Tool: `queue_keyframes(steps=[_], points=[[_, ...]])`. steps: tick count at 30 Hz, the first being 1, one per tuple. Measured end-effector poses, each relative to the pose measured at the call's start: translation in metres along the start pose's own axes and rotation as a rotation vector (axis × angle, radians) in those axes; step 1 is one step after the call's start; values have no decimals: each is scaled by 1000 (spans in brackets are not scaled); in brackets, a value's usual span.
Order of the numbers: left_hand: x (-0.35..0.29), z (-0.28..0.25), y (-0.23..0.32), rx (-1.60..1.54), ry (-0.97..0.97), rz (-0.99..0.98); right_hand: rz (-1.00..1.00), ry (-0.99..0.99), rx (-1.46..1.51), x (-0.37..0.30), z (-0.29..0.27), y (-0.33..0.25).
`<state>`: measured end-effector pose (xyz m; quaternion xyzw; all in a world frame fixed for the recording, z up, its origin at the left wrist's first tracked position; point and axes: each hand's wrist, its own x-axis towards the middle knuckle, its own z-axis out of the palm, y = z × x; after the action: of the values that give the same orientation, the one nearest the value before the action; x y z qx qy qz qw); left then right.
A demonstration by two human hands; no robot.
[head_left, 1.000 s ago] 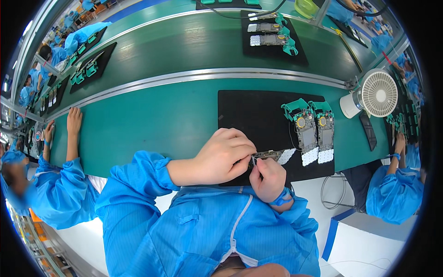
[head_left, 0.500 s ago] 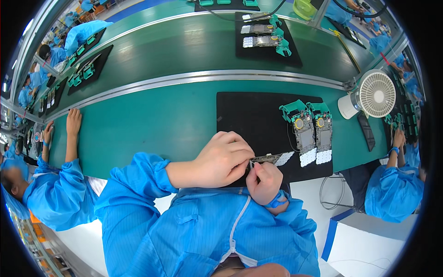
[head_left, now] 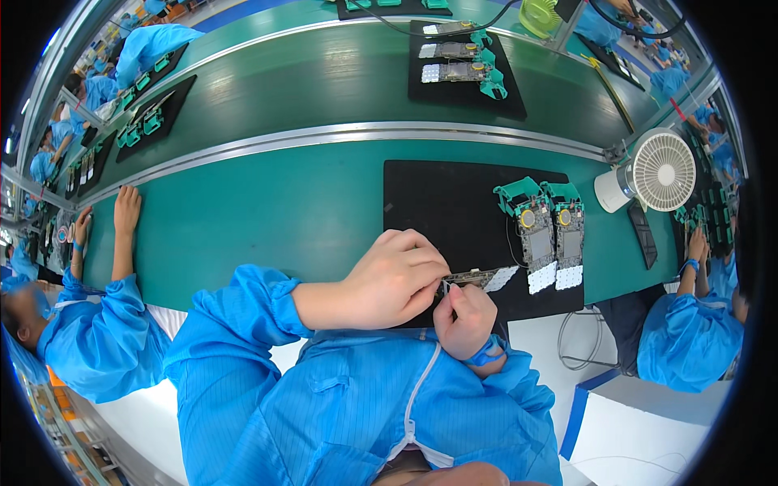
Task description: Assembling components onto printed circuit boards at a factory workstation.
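Held board (head_left: 485, 279) left of two boards (head_left: 537, 245) on mat (head_left: 433, 194); fan (head_left: 664, 168) right.

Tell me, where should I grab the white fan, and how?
I'd probably grip the fan by its smooth, round base, coming from the left: the base sticks out that way, while the wide, slatted head spreads to the right.

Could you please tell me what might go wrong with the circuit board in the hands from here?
The held circuit board could slip from the left hand and right hand, which work close to the near edge of the black mat.
Its white end points toward the nearer of two boards lying on the mat and might knock it.
The thin wire looping beside that board could perhaps get snagged.
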<state>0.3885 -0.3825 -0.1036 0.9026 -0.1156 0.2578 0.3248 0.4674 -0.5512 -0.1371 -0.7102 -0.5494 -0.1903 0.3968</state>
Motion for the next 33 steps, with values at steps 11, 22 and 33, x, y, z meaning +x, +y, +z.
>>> queue_keyframes(steps=[11, 22, 33], points=[[1, 0, -4, -30, -45, 28, 157, -107, 88, -4, -9, 6], [68, -77, -55, -239, -511, 235, 463, 248, -233, -15, -99, 61], [85, 9, -42, 238, -165, 214, 610, 141, -368, -35, -146, 172]])
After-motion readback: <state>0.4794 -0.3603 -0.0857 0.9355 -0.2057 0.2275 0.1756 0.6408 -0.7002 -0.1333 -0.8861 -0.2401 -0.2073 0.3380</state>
